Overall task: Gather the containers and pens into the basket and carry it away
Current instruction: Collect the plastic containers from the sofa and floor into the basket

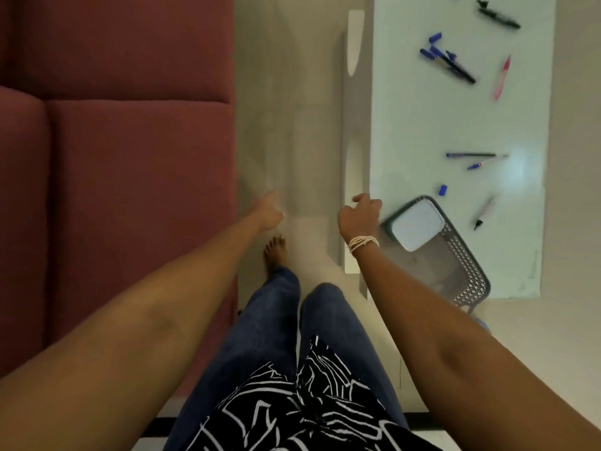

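Pale glass tabletop (455, 125) beside a dark red sofa (113, 141), with a grey basket (468, 275) at its near corner.

Smooth beige floor (286, 109) runs between the ribbed fabric sofa and the glossy, faintly green tabletop. The basket is plastic with a lattice-cut wall and a solid rim; inside lies a rounded rectangular container with a white lid (418, 224). Scattered well apart on the glass are slim pens: a black marker (499, 14), a blue and black pair (450, 61), a pink one (502, 78), a thin blue pen (471, 155), a loose blue cap (442, 190) and a pale marker with a black tip (484, 213). The left hand (268, 209) hangs over the floor, blurred, so I cannot tell its grip. The right hand (359, 216), with pale cord wound round the wrist, has loosely curled fingers just beside the basket rim and grasps nothing.
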`<state>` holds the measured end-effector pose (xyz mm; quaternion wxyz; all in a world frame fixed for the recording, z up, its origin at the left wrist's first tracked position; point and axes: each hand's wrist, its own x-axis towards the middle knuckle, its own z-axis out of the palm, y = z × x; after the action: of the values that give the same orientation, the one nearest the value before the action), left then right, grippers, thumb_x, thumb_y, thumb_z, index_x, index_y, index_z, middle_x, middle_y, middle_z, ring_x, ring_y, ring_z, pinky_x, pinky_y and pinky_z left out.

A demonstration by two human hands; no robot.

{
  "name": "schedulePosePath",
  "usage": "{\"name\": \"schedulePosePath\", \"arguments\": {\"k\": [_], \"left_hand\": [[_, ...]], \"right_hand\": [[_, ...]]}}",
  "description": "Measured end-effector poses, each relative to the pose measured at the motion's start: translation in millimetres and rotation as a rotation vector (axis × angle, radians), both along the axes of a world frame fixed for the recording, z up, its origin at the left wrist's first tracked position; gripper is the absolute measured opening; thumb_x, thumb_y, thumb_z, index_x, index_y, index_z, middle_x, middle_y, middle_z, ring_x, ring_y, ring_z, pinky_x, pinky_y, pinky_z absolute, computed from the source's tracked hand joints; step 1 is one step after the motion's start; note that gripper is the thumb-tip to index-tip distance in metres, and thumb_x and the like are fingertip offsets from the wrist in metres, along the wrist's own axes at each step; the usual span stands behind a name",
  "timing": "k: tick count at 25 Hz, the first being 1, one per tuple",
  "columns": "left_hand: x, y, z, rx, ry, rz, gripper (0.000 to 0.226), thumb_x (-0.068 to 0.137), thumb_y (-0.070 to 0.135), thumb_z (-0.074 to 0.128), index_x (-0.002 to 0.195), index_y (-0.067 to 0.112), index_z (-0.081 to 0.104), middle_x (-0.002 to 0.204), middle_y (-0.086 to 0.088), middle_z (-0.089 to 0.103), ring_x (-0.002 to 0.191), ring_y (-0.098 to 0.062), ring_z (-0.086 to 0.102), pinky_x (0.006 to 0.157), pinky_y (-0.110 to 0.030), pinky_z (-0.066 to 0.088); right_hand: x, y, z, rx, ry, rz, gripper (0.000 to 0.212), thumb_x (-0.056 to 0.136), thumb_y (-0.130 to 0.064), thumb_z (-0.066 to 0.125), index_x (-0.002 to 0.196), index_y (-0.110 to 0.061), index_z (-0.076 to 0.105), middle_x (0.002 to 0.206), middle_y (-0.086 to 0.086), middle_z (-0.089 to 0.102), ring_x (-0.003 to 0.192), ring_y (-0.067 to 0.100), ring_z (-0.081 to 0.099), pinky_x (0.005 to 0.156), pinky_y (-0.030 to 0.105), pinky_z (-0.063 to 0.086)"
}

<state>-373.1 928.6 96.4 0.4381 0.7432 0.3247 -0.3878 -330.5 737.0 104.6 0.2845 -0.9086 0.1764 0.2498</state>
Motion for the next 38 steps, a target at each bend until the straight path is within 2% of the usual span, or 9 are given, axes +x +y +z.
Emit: {"name": "schedulePosePath", "arguments": {"k": [5, 12, 17, 23, 27, 30, 33, 36, 38], "left_hand": [[58, 117, 24, 0.159, -0.07, 0.294, 0.076, 0.093, 0.01, 0.059, 0.155, 0.011, 0.015, 0.151, -0.019, 0.038, 0.137, -0.034, 0.041, 0.11, -0.044, 0.039], [174, 212, 26, 0.251, -0.103, 0.503, 0.076, 0.091, 0.013, 0.062, 0.153, 0.006, 0.018, 0.154, -0.017, 0.032, 0.14, -0.029, 0.037, 0.114, -0.037, 0.033], [273, 245, 34, 0.228, -0.05, 0.666, 0.075, 0.091, 0.014, 0.063, 0.152, 0.005, 0.021, 0.153, -0.015, 0.035, 0.139, -0.027, 0.04, 0.112, -0.036, 0.036], [363, 297, 32, 0.136, -0.021, 0.732, 0.072, 0.094, 0.019, 0.058, 0.154, 0.014, 0.018, 0.154, -0.012, 0.033, 0.136, -0.032, 0.041, 0.108, -0.041, 0.04], [402, 351, 18, 0.168, 0.038, 0.764, 0.072, 0.094, 0.025, 0.058, 0.154, 0.018, 0.02, 0.153, -0.01, 0.035, 0.136, -0.031, 0.042, 0.107, -0.041, 0.042], [422, 397, 9, 0.192, 0.089, 0.749, 0.072, 0.094, 0.027, 0.058, 0.154, 0.016, 0.02, 0.152, -0.011, 0.039, 0.135, -0.031, 0.044, 0.107, -0.037, 0.042], [442, 440, 10, 0.183, 0.112, 0.778, 0.073, 0.093, 0.028, 0.059, 0.154, 0.013, 0.02, 0.153, -0.012, 0.038, 0.137, -0.03, 0.042, 0.109, -0.034, 0.038], [464, 480, 13, 0.181, 0.114, 0.832, 0.073, 0.094, 0.028, 0.059, 0.154, 0.012, 0.02, 0.152, -0.014, 0.04, 0.137, -0.03, 0.042, 0.109, -0.031, 0.036], [480, 501, 13, 0.181, 0.092, 0.893, 0.072, 0.093, 0.027, 0.059, 0.153, 0.011, 0.023, 0.15, -0.014, 0.042, 0.136, -0.03, 0.043, 0.11, -0.031, 0.036]], "right_hand": [[79, 117, 20, 0.097, 0.065, 0.454, 0.031, 0.086, -0.006, 0.051, 0.116, -0.004, 0.06, 0.123, 0.016, 0.053, 0.105, 0.032, 0.058, 0.09, 0.03, 0.043], [246, 238, 34, 0.13, -0.041, 0.845, 0.032, 0.087, -0.005, 0.049, 0.116, -0.004, 0.062, 0.117, 0.018, 0.06, 0.107, 0.033, 0.059, 0.095, 0.039, 0.048], [377, 296, 35, 0.102, 0.1, 0.898, 0.033, 0.085, -0.005, 0.048, 0.115, -0.004, 0.062, 0.115, 0.018, 0.065, 0.108, 0.034, 0.061, 0.094, 0.037, 0.05], [479, 377, 37, 0.066, 0.156, 1.044, 0.031, 0.089, -0.009, 0.048, 0.116, -0.002, 0.062, 0.119, 0.019, 0.065, 0.112, 0.036, 0.06, 0.096, 0.039, 0.049], [526, 443, 19, 0.027, 0.149, 1.131, 0.03, 0.095, -0.015, 0.044, 0.11, 0.005, 0.062, 0.115, 0.024, 0.065, 0.108, 0.039, 0.061, 0.093, 0.042, 0.05], [552, 495, 7, -0.033, 0.206, 1.203, 0.021, 0.092, -0.011, 0.045, 0.101, 0.001, 0.06, 0.112, 0.025, 0.065, 0.106, 0.04, 0.061, 0.087, 0.04, 0.05], [577, 547, 9, -0.072, 0.239, 1.251, 0.027, 0.092, -0.013, 0.045, 0.109, 0.001, 0.061, 0.114, 0.024, 0.064, 0.107, 0.039, 0.061, 0.081, 0.035, 0.047], [602, 601, 17, -0.039, 0.257, 1.277, 0.023, 0.093, -0.014, 0.044, 0.101, -0.002, 0.062, 0.105, 0.022, 0.065, 0.103, 0.039, 0.063, 0.075, 0.031, 0.042], [621, 643, 18, -0.034, 0.251, 1.32, 0.025, 0.094, -0.015, 0.044, 0.101, -0.001, 0.063, 0.106, 0.022, 0.066, 0.103, 0.039, 0.063, 0.078, 0.033, 0.045]]}}
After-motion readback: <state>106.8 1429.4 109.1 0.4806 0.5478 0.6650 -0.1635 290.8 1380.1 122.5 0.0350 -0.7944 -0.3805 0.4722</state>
